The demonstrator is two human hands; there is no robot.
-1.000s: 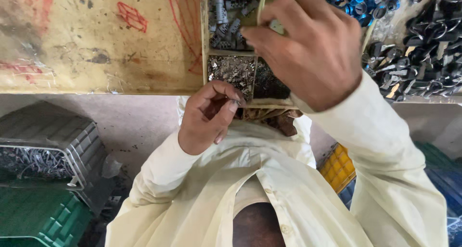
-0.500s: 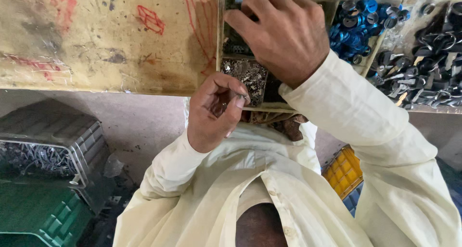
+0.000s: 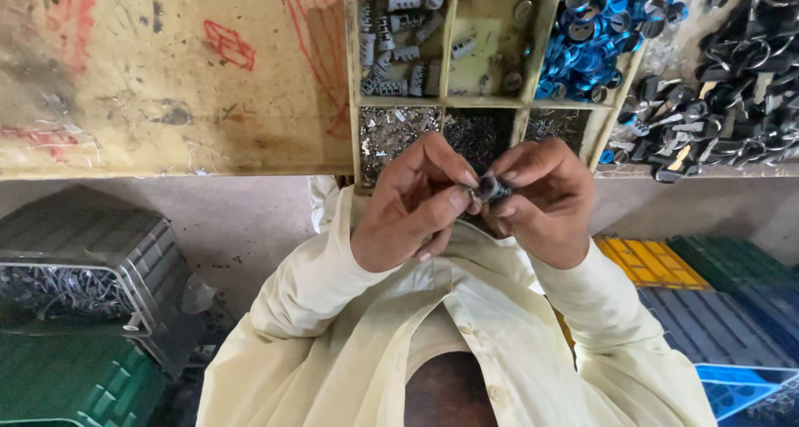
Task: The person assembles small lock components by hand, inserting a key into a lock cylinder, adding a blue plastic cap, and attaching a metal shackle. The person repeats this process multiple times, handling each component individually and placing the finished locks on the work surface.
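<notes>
Pinching a small dark metal part (image 3: pixel 488 189) between the fingertips of both hands, the person now holds it just in front of the chest, below the near edge of the worktop (image 3: pixel 166 86). A second ago the right hand (image 3: pixel 539 201) was reaching up into the wooden compartment tray (image 3: pixel 445 102) while the left hand (image 3: pixel 412 202) waited curled near the collar; since then the right hand has come back down and met the left, so the piece taken from the tray is now being worked between them. Both hands are closed narrowly on the part, thumbs and forefingers touching it. Beyond them the tray shows grey cylindrical pieces (image 3: pixel 391 44), fine metal bits (image 3: pixel 391 131) and blue-and-silver rings (image 3: pixel 587 48); black keyring-like parts (image 3: pixel 724 69) lie to the right. Crates stand on the floor: grey (image 3: pixel 83 252), green (image 3: pixel 66 385), yellow (image 3: pixel 645 260).
</notes>
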